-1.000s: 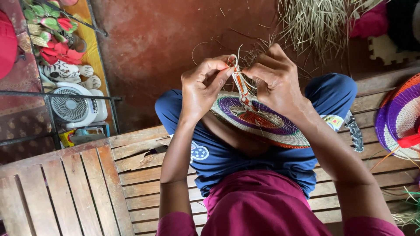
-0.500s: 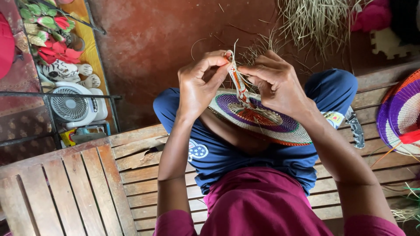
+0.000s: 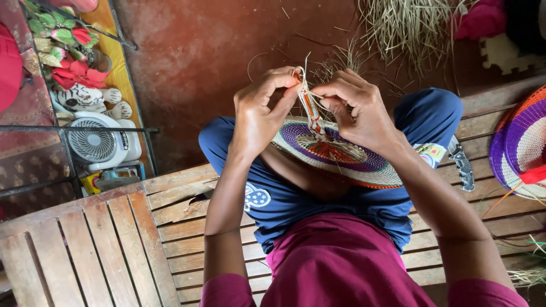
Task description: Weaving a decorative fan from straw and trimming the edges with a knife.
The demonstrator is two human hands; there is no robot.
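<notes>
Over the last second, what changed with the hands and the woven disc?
Little changed. The left hand and right hand drew slightly closer together, both still pinching the orange-and-white strip above the round woven disc. The disc stayed on the lap, and the white fan and second woven piece did not move.

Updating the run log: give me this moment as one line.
left hand: pinching strand | right hand: pinching strand | strand: upright | woven disc: on lap | bench: seat

Counts across the bench scene

There were 2 hands (image 3: pixel 259 116) (image 3: pixel 355 111), 2 woven discs (image 3: pixel 341 153) (image 3: pixel 520 142), 1 white fan (image 3: pixel 96 145), 1 folding knife (image 3: pixel 462 162) and 1 straw pile (image 3: pixel 409 20).
</notes>
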